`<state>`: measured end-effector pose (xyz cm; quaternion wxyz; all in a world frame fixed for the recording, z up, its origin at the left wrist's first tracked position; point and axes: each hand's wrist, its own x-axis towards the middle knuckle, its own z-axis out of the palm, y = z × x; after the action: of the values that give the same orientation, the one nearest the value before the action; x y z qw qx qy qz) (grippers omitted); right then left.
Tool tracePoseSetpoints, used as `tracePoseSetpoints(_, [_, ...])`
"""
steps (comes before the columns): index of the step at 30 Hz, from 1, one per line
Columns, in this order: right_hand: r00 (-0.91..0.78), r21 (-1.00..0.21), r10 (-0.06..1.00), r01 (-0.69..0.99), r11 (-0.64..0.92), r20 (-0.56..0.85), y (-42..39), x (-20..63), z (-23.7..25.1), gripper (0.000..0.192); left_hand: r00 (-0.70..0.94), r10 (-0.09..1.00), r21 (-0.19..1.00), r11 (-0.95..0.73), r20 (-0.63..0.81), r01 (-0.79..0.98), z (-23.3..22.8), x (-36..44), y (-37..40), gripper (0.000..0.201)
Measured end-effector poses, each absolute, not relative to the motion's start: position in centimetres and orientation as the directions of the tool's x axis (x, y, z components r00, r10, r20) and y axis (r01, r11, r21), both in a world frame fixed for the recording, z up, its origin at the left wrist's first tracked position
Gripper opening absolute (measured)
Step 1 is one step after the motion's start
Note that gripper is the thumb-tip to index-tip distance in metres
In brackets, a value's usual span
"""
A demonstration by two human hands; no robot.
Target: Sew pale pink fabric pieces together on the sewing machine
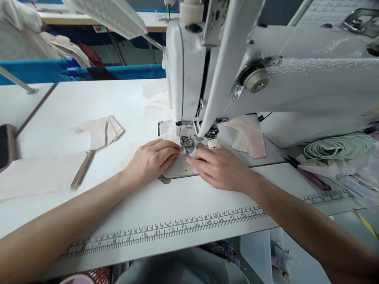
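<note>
Head | both hands [183,163] flat, pressing pale fabric piece [177,169] | under presser foot [186,142]

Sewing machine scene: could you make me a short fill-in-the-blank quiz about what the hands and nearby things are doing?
1. Both hands, left hand and right hand, press pale fabric flat under the sewing ____.
2. The right index finger wears a white ____.
3. A printed ____ runs along the table's front edge.
4. The stack of cut pieces lies on the person's ____ side.

Missing words: machine; thimble; ruler; left
</note>
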<state>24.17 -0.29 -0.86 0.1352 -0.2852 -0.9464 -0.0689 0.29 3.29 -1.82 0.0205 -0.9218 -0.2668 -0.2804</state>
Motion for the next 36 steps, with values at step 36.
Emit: tracePoseSetpoints(36, [-0.750,0.124,0.572,0.636,0.762,0.333,-1.1,22.7,-1.6,0.028,0.751,0.407,0.044,-0.890,0.519,0.453,-2.1,0.2,3.3,0.017])
